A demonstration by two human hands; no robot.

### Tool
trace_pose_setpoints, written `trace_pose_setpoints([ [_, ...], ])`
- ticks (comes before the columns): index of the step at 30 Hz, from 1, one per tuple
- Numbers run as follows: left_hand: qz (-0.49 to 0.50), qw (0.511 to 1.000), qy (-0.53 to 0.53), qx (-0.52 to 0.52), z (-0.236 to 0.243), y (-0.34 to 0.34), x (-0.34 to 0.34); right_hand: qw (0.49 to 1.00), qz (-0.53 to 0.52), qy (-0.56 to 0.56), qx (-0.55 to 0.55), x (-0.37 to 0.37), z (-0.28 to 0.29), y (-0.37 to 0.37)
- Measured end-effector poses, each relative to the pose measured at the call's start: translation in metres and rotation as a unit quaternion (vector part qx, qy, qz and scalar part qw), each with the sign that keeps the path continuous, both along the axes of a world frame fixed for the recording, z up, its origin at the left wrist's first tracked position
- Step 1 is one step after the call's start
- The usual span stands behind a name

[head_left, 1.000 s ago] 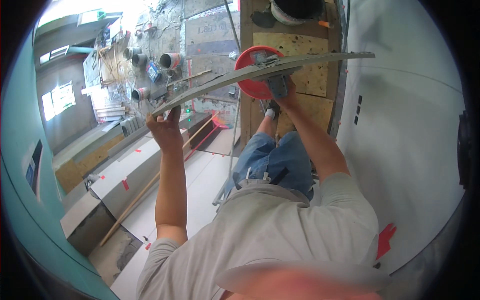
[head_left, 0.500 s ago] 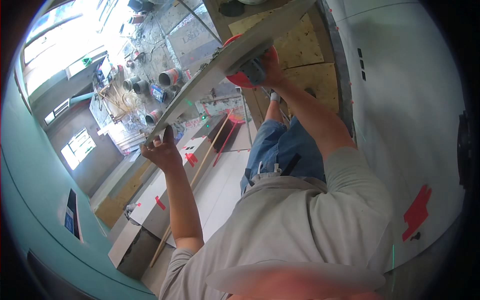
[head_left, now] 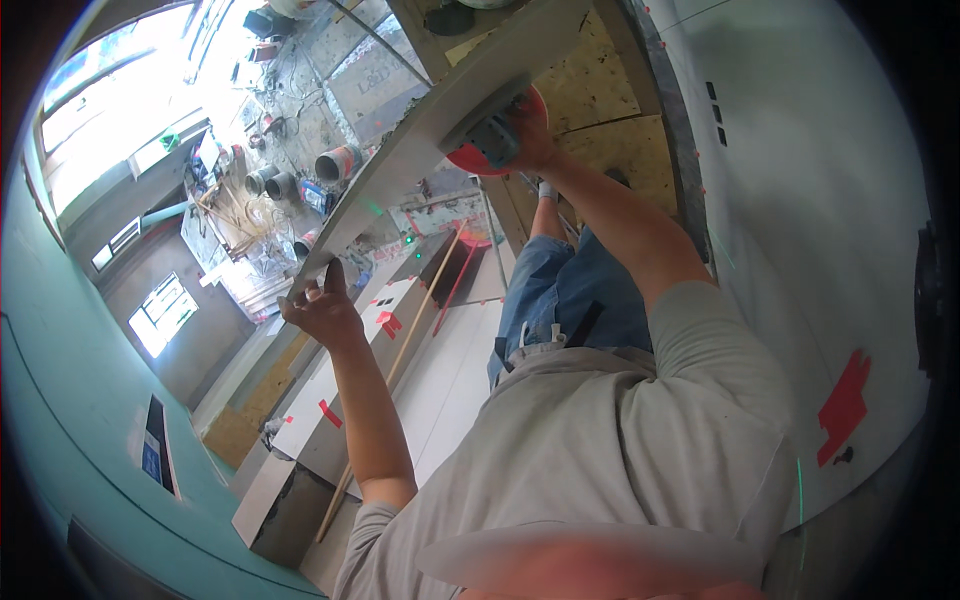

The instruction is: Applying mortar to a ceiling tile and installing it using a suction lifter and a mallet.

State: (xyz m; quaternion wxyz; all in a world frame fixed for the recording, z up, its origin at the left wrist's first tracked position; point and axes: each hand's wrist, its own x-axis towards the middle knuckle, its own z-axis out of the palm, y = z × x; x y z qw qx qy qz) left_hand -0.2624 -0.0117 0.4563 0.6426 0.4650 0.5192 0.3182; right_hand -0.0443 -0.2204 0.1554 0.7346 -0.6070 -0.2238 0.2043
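Observation:
A large light grey tile [head_left: 405, 150] is tilted in front of me, running from the lower left up to the top of the view. A suction cup lifter [head_left: 488, 140] with a grey-blue body sits on the tile's face that is turned to me. My right hand [head_left: 532, 140] is closed around the lifter's handle, though its fingers are partly hidden. At the tile's lower left end, my left hand [head_left: 325, 308] grips the edge, thumb on the near side. Behind the lifter, partly covered by the tile, shows a red round container [head_left: 480, 162].
Plywood boards [head_left: 620, 170] lie beyond my right arm, beside a pale wall [head_left: 810, 230] with red tape. Several buckets [head_left: 335, 163], cables and tools litter the floor at the far left. A wooden stick [head_left: 419, 330] leans near a tiled ledge [head_left: 345, 378] below my left hand.
The view has shifted slightly. The tile's upper end and my right hand with the lifter sit a little farther left. Both hands keep their hold.

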Motion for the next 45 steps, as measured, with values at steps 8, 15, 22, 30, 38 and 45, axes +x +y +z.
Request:
trace_pose_setpoints([
  [8, -0.013, 0.999, -0.029, 0.007, 0.000, -0.002, -0.009, 0.931, -0.081, -0.323, -0.152, 0.010, 0.047, -0.011],
  [15, -0.018, 0.999, -0.042, 0.007, 0.001, -0.007, -0.001, 0.965, -0.055, -0.224, -0.123, 0.001, 0.005, 0.000],
  [22, 0.005, 1.000, -0.015, 0.007, 0.002, -0.011, -0.001, 0.999, -0.028, -0.031, 0.011, -0.003, -0.016, 0.009],
  [30, -0.010, 0.999, -0.025, 0.027, 0.001, -0.008, -0.002, 0.941, -0.005, -0.271, -0.205, 0.002, 0.031, -0.008],
  [38, -0.015, 0.999, -0.010, 0.029, -0.005, -0.004, -0.005, 0.971, 0.000, -0.183, -0.152, -0.008, 0.019, -0.010],
  [45, -0.078, 0.988, 0.045, 0.124, -0.010, -0.006, -0.009, 0.952, -0.013, -0.216, -0.217, -0.005, 0.051, -0.015],
])
